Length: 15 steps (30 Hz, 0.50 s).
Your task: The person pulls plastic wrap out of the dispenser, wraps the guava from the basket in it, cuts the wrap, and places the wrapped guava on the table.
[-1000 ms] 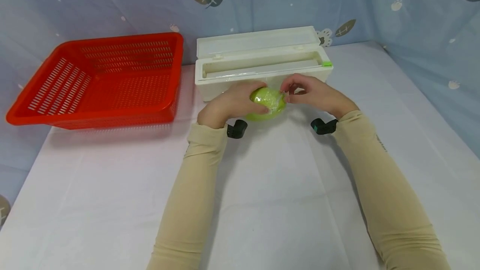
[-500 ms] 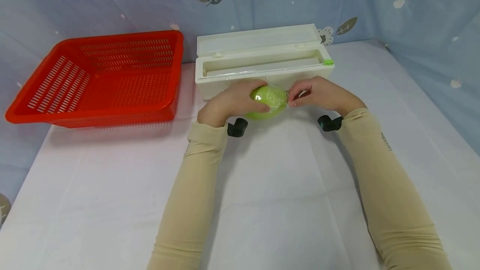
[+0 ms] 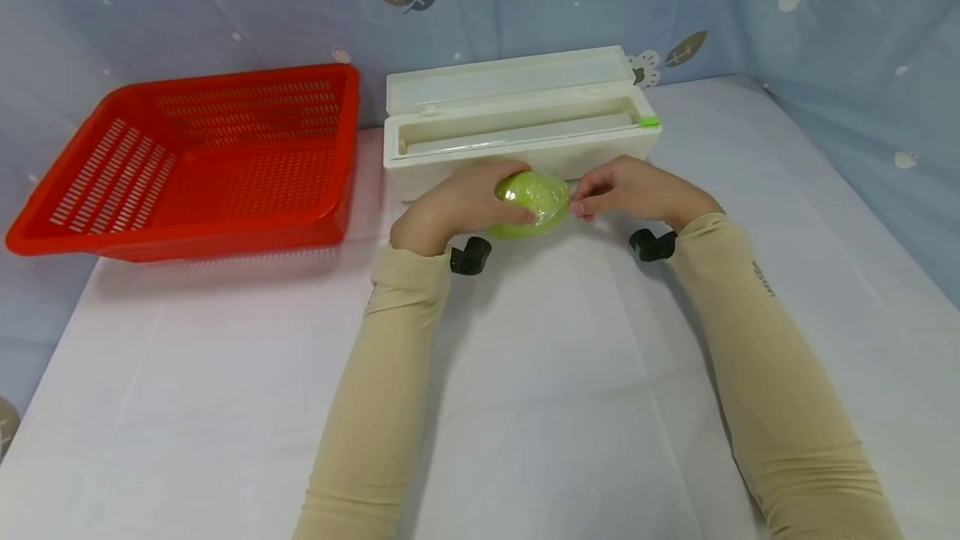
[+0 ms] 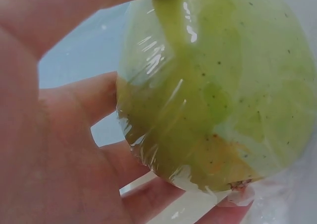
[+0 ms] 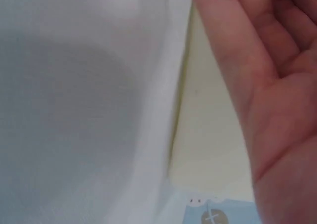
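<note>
A green pear [image 3: 536, 196] with dark specks, wrapped in clear cling film [image 4: 156, 58], is held in front of the long white box. My left hand [image 3: 472, 202] grips it from the left, thumb on the near side; in the left wrist view its fingers curve around the far side. Bunched film gathers at the pear's calyx end. There, on the right, my right hand [image 3: 637, 190] pinches the film between thumb and fingers. In the right wrist view, the right hand [image 5: 282, 100] shows curled fingers, but its fingertips are out of frame.
Behind the hands stands a white cling film dispenser [image 3: 517, 158], lid raised, with a roll [image 3: 525, 136] inside and a green slider [image 3: 649, 121] at its right end. A red plastic basket [image 3: 202, 236] stands at the left on the white-covered table [image 3: 525, 407].
My right hand has drawn slightly to the right, and its fingers have closed together at the pear's end. The left hand keeps its grip on the pear.
</note>
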### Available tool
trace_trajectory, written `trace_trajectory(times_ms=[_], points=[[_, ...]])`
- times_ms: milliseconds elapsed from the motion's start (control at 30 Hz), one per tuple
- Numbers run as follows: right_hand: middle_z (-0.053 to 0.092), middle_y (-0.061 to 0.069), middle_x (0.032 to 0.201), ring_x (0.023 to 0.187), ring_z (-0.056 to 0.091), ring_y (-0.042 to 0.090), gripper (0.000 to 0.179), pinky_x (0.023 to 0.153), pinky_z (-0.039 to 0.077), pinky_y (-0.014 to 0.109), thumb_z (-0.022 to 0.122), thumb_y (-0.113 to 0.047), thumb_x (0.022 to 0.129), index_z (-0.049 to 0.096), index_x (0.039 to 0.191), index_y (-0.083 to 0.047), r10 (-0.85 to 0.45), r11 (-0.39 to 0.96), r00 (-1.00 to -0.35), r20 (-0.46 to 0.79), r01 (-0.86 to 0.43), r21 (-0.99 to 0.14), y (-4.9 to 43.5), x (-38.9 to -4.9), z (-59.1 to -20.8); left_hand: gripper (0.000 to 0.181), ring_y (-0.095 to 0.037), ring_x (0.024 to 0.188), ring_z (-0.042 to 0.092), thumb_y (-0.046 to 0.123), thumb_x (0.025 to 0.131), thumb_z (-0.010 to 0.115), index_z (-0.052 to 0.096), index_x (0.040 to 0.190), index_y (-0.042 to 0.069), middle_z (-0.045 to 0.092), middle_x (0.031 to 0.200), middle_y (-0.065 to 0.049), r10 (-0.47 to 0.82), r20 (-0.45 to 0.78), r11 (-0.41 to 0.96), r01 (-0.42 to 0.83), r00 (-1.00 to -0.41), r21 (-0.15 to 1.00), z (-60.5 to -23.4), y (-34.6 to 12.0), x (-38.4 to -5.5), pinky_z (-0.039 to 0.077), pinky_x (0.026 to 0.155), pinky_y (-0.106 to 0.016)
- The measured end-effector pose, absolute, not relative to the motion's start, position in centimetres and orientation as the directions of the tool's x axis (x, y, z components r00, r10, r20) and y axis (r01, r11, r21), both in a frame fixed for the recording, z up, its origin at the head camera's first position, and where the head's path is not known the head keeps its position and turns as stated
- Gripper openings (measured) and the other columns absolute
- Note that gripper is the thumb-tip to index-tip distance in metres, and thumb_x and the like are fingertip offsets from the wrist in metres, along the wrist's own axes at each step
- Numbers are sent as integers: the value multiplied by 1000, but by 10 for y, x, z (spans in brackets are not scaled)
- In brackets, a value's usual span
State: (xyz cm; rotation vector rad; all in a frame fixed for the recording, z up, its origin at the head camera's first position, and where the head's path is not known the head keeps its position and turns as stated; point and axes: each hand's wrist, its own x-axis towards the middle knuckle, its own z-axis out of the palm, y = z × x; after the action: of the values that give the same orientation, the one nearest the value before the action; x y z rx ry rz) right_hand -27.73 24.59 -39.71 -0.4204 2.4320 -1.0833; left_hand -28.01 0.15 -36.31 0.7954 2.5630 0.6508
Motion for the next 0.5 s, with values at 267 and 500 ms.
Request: trace_trajectory(times_ms=[267,500], points=[[61,6,80,79,50,20,20,73,37,32,67,-26,80,65,88,-8,-443,655,-857,-262,-110,-747,240,-279,-404,67,-15,113,39,38,77,64,38,135,18,44,130,1,612,-201,733,455,-764,506,-362,3,-279,32,92,-31],[63,5,95,88,58,16,36,81,40,32,73,-21,74,54,103,-9,-412,598,-894,-179,-117,-793,235,-280,-403,65,-14,110,41,32,77,65,39,134,16,45,127,1,616,-197,707,424,-763,567,-360,-3,-277,31,93,-29]])
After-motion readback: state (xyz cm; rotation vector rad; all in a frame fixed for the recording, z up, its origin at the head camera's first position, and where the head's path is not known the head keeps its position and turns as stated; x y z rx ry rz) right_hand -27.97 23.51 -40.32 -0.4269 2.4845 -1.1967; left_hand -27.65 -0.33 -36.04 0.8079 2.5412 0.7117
